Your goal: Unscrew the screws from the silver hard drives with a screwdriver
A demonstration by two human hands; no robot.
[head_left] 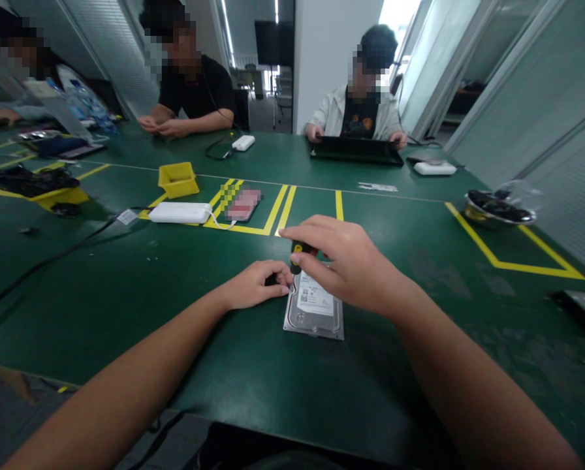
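Observation:
A silver hard disk drive (314, 316) with a white label lies flat on the green table in front of me. My right hand (344, 258) is closed around the dark green and yellow handle of a screwdriver (296, 256), held upright over the drive's far left part. The screwdriver's tip is hidden. At the drive's left edge, my left hand (260, 284) has its fingers curled in, with thumb and fingertips at the edge, steadying or touching it. Part of the drive's far end is covered by my right hand.
A white power bank (181, 212) is cabled to a phone (244, 205) beyond my left hand, near a yellow bin (178, 180). A metal bowl (499, 210) of dark parts stands at the right. Across the table (214, 365) sit several people, one holding a black panel (356, 150).

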